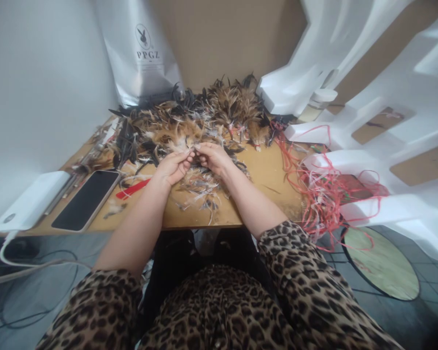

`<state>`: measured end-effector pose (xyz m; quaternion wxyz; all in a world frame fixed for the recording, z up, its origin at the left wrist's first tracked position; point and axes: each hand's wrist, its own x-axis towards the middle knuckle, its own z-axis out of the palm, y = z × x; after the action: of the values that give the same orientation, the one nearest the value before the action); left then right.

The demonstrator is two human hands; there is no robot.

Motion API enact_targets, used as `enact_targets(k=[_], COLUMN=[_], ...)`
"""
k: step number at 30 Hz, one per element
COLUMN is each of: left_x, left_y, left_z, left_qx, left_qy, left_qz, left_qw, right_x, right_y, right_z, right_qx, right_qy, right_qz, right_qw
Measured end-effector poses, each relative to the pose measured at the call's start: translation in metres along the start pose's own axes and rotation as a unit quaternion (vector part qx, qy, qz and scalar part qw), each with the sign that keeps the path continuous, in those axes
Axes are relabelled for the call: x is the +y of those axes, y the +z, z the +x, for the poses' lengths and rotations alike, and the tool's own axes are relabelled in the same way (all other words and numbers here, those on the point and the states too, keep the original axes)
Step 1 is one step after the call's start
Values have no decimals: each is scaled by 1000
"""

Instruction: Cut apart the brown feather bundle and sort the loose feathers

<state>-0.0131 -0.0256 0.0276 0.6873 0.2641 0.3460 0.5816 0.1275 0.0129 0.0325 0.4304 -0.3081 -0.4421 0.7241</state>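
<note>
Above the front part of the worktable point(266, 170), my left hand point(175, 166) and my right hand point(212, 158) meet fingertip to fingertip, both pinched closed. Between them is what looks like a feather, mostly hidden by the fingers, with pale fluff at the tips. Right behind spreads a heap of loose brown and black feathers point(156, 121). Bundles of brown feathers point(231, 102) stand at the back. Below my hands lie pale feather scraps point(200, 187). A red strip point(133, 188) lies beside my left wrist.
On the left are a phone point(86, 200) and a white power bank point(31, 201) with a cable. A tangle of red strings point(323, 199) hangs over white foam pieces point(383, 209) at right. A silver bag point(142, 58) stands behind; a round stool point(381, 262) is at lower right.
</note>
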Motion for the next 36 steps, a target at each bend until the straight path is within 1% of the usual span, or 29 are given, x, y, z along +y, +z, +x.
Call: enact_targets(k=[2,4,6,9,15,19,26,30,33,36], left_x=[2,3,3,1,-7,-10,-12,-15,-14,-11], left_y=[1,3,4,3,0,-1,-7,-8,-8,-8], left_z=[-1,-3,-4,-3,4,3,5,6,6,6], left_qx=[2,2,-2,2,46,48,32,28,29,58], left_qy=[-13,-22,-28,-19,59,78,98,109,99,96], left_qz=[-16,-21,-19,-6,97,173,272,277,267,226], left_qw=[1000,1000,999,1000,992,981,957,954,958,968], right_x=[-1,-2,-1,2,6,6,8,10,10,7], right_y=[0,0,1,2,2,2,1,1,3,1], right_z=[-1,-2,-3,-1,0,-2,-2,-2,-3,-3], right_qx=[-24,-35,-33,-11,42,67,64,57,54,75], right_qy=[2,-6,-19,-42,-97,-106,-99,-88,-78,-86], right_qz=[13,19,10,-17,-92,-124,-122,-118,-118,-117], right_qw=[1000,999,999,999,990,984,985,987,988,987])
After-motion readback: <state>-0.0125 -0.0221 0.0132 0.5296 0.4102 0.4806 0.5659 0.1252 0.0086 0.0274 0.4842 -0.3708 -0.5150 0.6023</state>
